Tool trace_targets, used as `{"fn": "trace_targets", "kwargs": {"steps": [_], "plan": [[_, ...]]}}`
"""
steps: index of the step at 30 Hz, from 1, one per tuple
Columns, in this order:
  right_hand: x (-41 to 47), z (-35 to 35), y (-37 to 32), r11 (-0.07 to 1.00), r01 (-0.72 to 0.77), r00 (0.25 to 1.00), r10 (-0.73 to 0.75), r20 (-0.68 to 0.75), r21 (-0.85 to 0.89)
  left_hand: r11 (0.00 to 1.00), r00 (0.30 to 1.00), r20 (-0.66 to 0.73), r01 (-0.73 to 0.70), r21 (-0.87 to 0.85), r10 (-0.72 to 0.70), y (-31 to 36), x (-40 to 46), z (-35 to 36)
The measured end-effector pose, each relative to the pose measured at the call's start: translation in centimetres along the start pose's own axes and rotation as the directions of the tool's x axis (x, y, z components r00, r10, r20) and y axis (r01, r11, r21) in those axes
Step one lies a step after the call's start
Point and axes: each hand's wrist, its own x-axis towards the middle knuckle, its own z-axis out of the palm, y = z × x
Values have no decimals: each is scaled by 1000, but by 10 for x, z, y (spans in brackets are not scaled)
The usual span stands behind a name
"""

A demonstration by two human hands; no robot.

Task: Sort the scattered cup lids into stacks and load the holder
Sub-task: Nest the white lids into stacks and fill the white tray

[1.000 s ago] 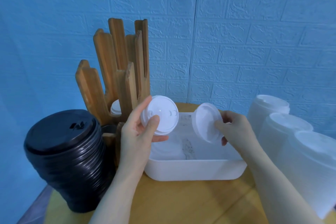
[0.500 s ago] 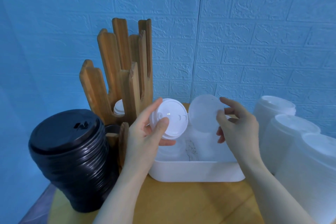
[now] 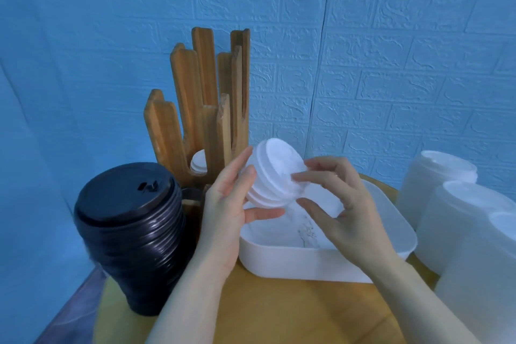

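White lids [image 3: 275, 173] held stacked above the white tray [image 3: 321, 262].
The left hand [image 3: 229, 218] grips the small stack from the side; the right hand [image 3: 343, 204] pinches its top lid, beside the wooden holder [image 3: 201, 109] on the table [image 3: 279, 313].

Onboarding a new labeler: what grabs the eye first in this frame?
Dead centre, the left hand and right hand hold a small stack of white lids above the white tray. At left, a tall stack of black lids stands in front of the wooden holder.
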Motion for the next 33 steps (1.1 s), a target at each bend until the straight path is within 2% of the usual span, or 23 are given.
{"fn": "trace_targets", "kwargs": {"steps": [2, 7, 11, 14, 17, 20, 26, 33], "plan": [[-1, 1, 0, 1000, 13, 999, -13, 49, 3, 1000, 1000, 0, 2, -5, -2, 1, -1, 1], [0, 0, -5, 991, -68, 991, 54, 120, 116, 1000, 999, 38, 9, 15, -10, 2, -3, 2], [1, 1, -7, 973, -120, 990, 102, 100, 195, 996, 993, 114, -34, 81, 25, 2, -4, 3], [0, 4, -10, 986, -130, 991, 125, 51, 108, 990, 987, 150, -80, 114, 63, -1, -6, 6], [0, 9, -15, 978, -206, 978, 206, -15, 15, 988, 985, 151, -97, 118, 79, -3, -7, 7], [0, 10, -14, 980, -192, 981, 191, -35, -44, 985, 985, 143, -113, 128, 95, -2, -7, 9], [-2, 9, -11, 979, -139, 987, 126, 97, 146, 990, 989, 112, -112, 91, 101, 1, -8, 11], [-2, 12, -7, 983, -153, 987, 146, 73, 99, 984, 991, 91, -114, 138, 102, 0, -7, 10]]}}
